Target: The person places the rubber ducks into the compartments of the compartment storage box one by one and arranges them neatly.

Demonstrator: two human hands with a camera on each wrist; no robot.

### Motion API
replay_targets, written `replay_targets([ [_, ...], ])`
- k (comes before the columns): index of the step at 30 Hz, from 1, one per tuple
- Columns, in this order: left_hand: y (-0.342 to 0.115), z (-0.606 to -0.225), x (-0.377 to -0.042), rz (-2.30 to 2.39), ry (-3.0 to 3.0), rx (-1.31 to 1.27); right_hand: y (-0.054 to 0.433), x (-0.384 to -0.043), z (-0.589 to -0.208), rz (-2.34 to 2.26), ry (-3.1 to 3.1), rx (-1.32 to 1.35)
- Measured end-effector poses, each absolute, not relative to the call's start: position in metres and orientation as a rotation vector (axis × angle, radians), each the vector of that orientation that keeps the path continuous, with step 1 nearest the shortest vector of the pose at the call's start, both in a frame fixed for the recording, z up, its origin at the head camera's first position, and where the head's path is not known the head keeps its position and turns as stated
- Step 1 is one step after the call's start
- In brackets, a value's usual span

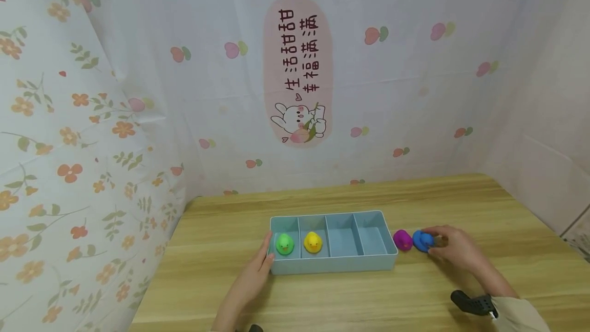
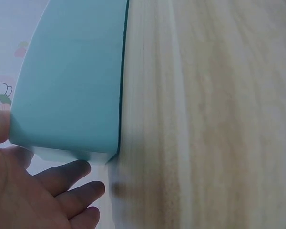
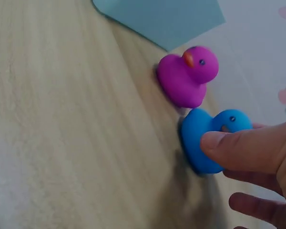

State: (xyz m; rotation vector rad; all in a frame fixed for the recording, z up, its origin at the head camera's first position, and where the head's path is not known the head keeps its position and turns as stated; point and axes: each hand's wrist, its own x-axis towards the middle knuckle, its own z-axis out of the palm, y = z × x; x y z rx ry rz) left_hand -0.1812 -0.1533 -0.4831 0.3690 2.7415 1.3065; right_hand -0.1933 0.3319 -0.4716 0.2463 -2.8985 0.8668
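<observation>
The right grip pinches the blue duck on the worktop, just beside the purple duck, while the left grip, fingers spread, touches the end of the box where a green duck and yellow duck sit.

The blue duck and purple duck look like smooth, matt rubber or soft plastic. The box looks like smooth plastic with a faint sheen; the desk shows wood grain, the backdrop creased cloth.
</observation>
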Motion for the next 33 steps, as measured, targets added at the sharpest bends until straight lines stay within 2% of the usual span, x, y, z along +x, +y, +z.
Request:
replay_targets([
  [10, -0.153, -0.484, -0.182, 1.304, 2.738, 0.371, 0.335, -0.196, -0.486, 0.914, -2.868, 0.262],
  [33, -0.154, -0.485, -0.182, 1.293, 2.750, 0.377, 0.330, -0.191, -0.483, 1.007, -2.784, 0.213],
])
